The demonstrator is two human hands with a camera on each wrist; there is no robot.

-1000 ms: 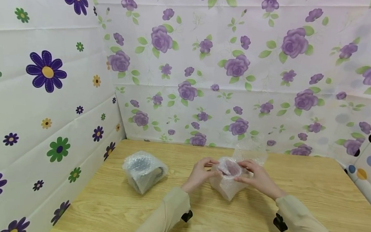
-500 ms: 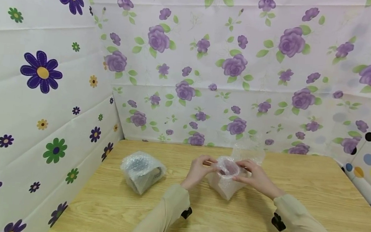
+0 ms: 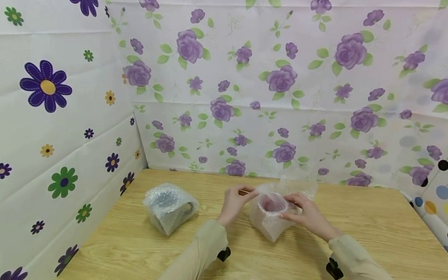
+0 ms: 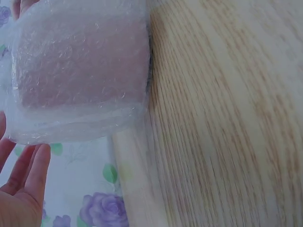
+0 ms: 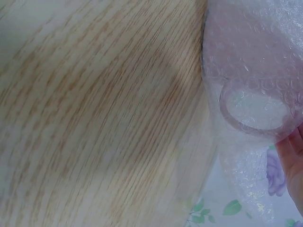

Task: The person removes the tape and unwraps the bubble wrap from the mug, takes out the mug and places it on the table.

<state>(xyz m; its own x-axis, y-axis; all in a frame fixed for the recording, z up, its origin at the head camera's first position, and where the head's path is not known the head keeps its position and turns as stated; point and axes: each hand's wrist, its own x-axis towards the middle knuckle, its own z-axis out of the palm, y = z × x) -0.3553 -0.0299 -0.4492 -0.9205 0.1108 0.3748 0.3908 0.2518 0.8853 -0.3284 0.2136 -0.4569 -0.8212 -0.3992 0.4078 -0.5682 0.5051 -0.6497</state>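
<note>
We see that the left hand (image 3: 234,205) has shifted left from the rim of the pink mug (image 3: 272,204), drawing bubble wrap (image 3: 266,187) toward the far left; the mug's round mouth now shows more clearly. Our head view has turned slightly right.

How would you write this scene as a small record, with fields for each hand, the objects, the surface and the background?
Left hand: pinches bubble wrap beside the pink mug
Right hand: holds the wrapped mug near its rim
Mug: mouth upward, handle showing through the wrap
Other object: gray bubble-wrapped item, left of the mug, contents unclear
Surface: wood-grain table
Background: purple-rose cloth
</note>
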